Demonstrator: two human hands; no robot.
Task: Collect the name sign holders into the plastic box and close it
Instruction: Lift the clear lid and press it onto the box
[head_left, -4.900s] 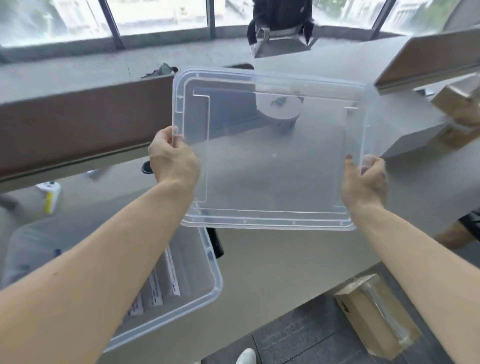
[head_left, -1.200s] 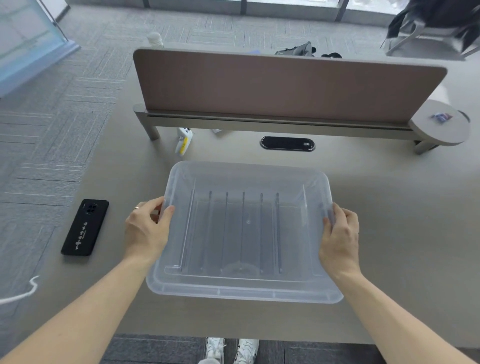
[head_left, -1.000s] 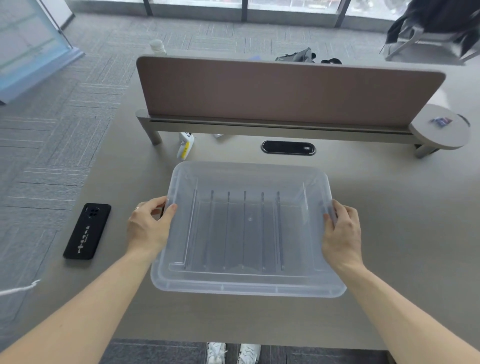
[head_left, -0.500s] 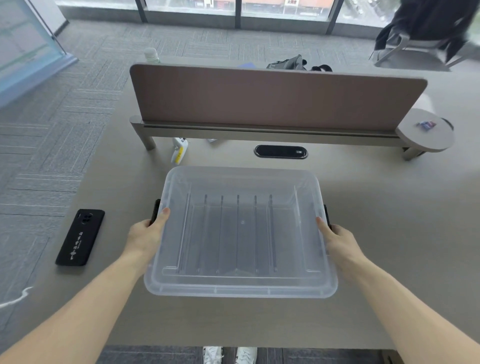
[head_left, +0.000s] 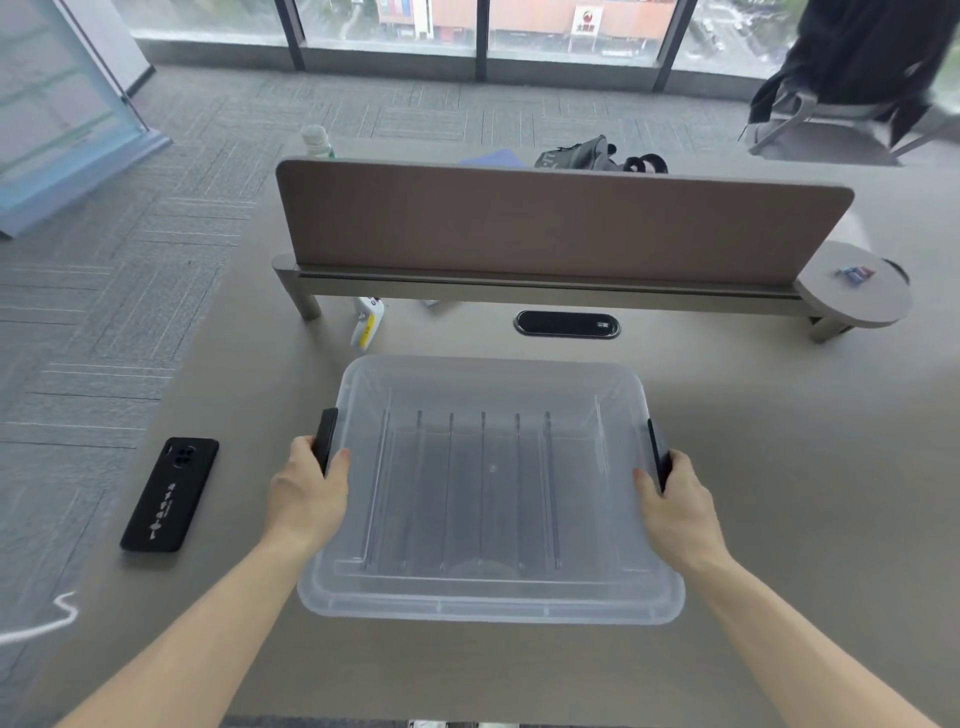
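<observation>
Presently counted: one box, lid on, with two black latches, left latch and right latch, one at each short side. One phone, black, lies face down well left of the box. One divider stands across the desk beyond the box, ending at the right in one round shelf. One oval cable port lies between divider and box. One white-and-yellow item lies under the divider's left end; its kind is unclear.

Surface: grey-brown desk, matte. Room: grey carpet tiles, windows along the far wall, one chair draped in dark cloth at upper right.

Box: translucent plastic, rectangular, rounded corners, centred near the desk's front edge. Six upright strips show faintly through the lid, in a row.

Left hand is closed around the left latch, thumb on the lid. Right hand is closed around the right latch, thumb on the lid.
</observation>
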